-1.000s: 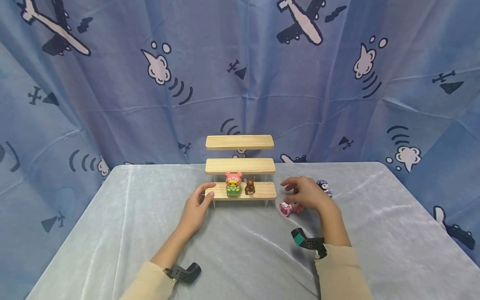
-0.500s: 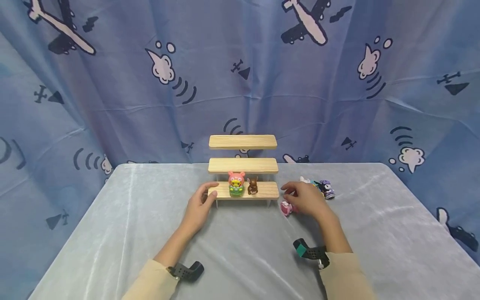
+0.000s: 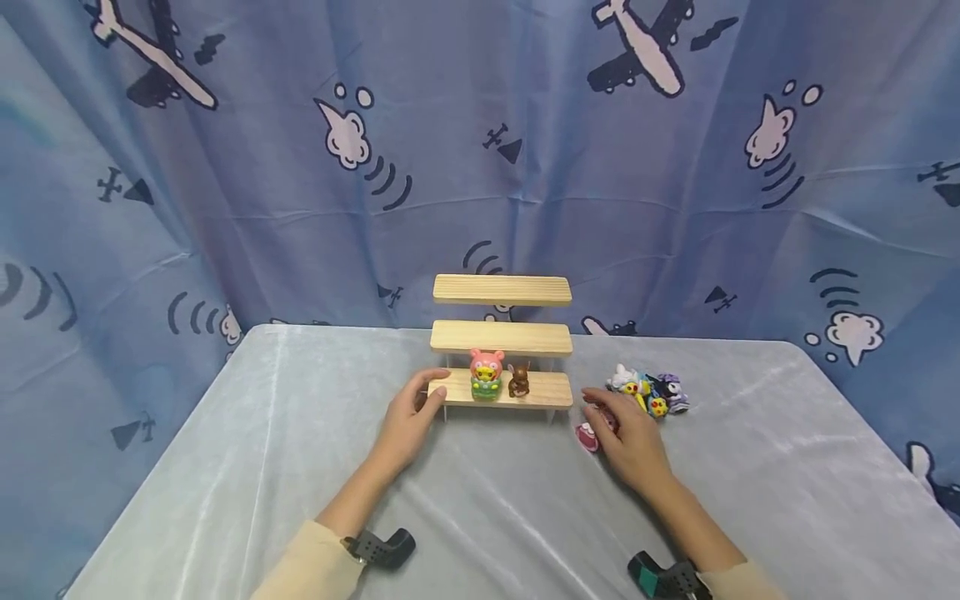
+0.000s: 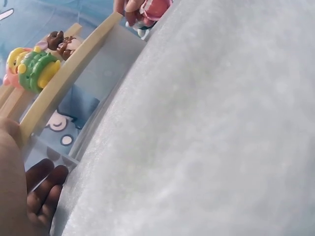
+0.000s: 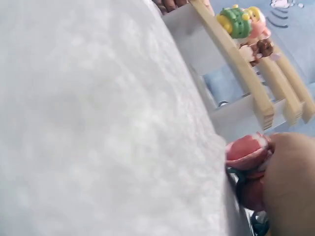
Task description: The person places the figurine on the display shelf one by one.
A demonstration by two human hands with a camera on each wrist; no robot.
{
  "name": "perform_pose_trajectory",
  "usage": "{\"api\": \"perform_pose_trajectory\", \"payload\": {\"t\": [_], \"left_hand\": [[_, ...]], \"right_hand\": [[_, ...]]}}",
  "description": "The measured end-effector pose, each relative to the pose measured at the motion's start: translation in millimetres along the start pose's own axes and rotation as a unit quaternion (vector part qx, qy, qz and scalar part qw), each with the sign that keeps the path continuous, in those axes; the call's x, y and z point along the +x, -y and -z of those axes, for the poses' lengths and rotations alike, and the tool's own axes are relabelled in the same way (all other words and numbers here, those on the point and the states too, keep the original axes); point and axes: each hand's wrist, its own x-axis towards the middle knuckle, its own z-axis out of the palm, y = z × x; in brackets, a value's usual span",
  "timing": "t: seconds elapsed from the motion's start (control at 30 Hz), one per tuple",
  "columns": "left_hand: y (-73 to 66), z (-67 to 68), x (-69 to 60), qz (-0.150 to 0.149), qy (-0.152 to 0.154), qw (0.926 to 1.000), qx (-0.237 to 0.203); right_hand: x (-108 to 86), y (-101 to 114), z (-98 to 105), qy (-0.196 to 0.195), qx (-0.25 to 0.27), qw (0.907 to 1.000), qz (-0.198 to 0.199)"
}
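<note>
Curled round the left end of the wooden stand, my left hand steadies it, I'd judge, for the hooded figurine and brown figurine; my right hand bends over the pink figurine beside its right end, hiding whether it pinches.

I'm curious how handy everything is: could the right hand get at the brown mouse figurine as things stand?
Probably yes: on the bottom wooden tier, nothing stands between the brown mouse figurine and the right hand, though that hand is at the pink figurine.
</note>
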Motion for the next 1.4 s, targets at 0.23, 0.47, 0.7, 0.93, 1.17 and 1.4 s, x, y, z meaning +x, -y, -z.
{"api": "perform_pose_trajectory", "payload": {"t": [0.23, 0.47, 0.7, 0.93, 1.17, 1.4], "left_hand": [[-1.8, 3.4, -2.0, 0.0, -0.012, 0.9999, -0.002], [-1.0, -2.3, -1.5, -0.004, 0.003, 1.0, -0.007], [-1.7, -3.9, -0.1, 0.0, -0.007, 0.9999, -0.015], [-2.1, -4.1, -2.0, 0.006, -0.007, 0.9999, -0.008], [-5.1, -5.9, -2.1, 0.007, -0.013, 0.9999, 0.001], [-4.5, -3.8, -2.5, 0.004, -0.011, 0.9999, 0.003]], "right_hand": [[-2.7, -2, -4, 0.001, 0.163, 0.9866, 0.013], [-3.5, -5, -1, 0.021, 0.181, 0.9817, -0.056], [-1.4, -6, 1, 0.026, 0.077, 0.9828, -0.166], [-4.5, -6, 3, 0.013, -0.011, 0.9895, -0.143], [-2.0, -10, 5, 0.095, 0.009, 0.9845, -0.147], [-3.6, -13, 3, 0.123, 0.025, 0.9837, -0.129]]}}
